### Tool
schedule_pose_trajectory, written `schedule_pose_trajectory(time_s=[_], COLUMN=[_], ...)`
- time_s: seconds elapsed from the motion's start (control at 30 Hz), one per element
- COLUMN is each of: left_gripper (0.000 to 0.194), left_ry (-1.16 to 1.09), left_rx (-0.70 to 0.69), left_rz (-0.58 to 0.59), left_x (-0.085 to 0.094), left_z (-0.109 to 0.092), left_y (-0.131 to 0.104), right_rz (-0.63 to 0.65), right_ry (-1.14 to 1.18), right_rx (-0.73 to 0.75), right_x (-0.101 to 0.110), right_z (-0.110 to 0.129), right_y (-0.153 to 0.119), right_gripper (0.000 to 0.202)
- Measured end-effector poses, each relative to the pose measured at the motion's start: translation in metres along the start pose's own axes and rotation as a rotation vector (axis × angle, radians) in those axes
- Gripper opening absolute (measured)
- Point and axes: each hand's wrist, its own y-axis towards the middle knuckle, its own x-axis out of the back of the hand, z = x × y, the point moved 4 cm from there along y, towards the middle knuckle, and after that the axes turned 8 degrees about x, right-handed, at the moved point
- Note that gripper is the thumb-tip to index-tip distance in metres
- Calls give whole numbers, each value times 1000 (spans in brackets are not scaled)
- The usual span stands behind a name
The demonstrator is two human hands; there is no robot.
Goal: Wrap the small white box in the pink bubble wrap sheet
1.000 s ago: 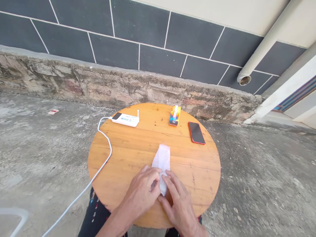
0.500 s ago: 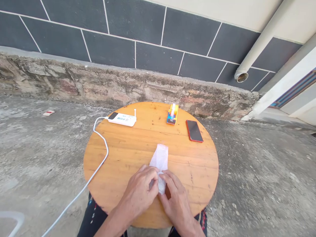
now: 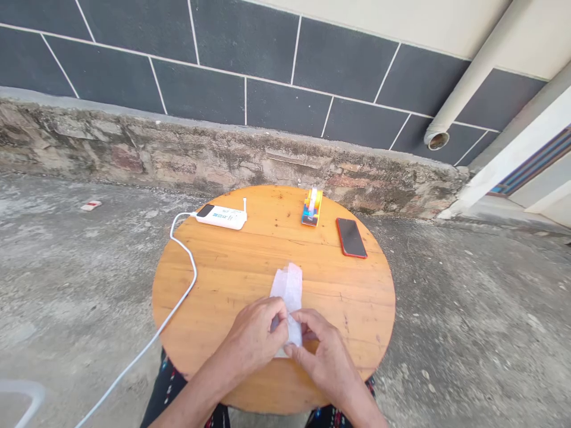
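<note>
A thin, whitish strip that looks like tissue paper (image 3: 289, 288) lies on the round wooden table (image 3: 214, 297), its far end flat and its near part between my hands. My left hand (image 3: 261, 330) pinches the strip's left side with thumb and forefinger. From the right, my right hand (image 3: 319, 345) grips the near part, the thumb low on the paper and the forefinger above it. The fingers partly hide the middle of the strip, where it looks folded or bunched.
Toward the back of the table stand a white power bank-like device (image 3: 223, 217) with a white cable (image 3: 194, 267), a yellow and blue tape dispenser (image 3: 311, 208) and a red-edged phone (image 3: 351, 238). Behind is a stone-based wall (image 3: 178, 151) with a drainpipe (image 3: 459, 95).
Both hands have shifted slightly on the paper, the right one turning outward. The strip's far end has spread a little to the left, and more of its near end shows.
</note>
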Motion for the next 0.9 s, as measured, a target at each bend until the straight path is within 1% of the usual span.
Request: schedule_pose_trajectory(time_s=[0.2,0.27,0.33,0.43,0.5,0.57,0.7,0.83,0.9], left_gripper=[8,7,7,9,12,14,16,5,9], left_ry=[-7,-11,-18,-27,-37,-56,-127,-227,-278], left_rx=[26,24,12,1,-2,-1,23,79,94], left_rz=[25,11,11,36,41,40,33,14,10], left_x=[-1,-2,-2,-1,0,0,-6,-13,-14], left_z=[1,2,2,1,0,1,9,22,26], left_y=[-1,-2,-2,0,2,4,7,8,7], right_rz=[16,17,-7,-61,-55,-22,-14,-5,-3], right_ry=[-3,-65,-211,-497,-639,-724,-788,-767,-751], right_rx=[33,70,120,210,280,332,334,315,318], right_x=[0,-1,-3,-8,-14,-21,-26,-24,-23], right_z=[0,-1,-2,-1,1,3,6,9,10], right_y=[0,-3,-9,-18,-22,-22,-16,-10,-9], right_gripper=[38,39,43,54,60,63,62,60,58])
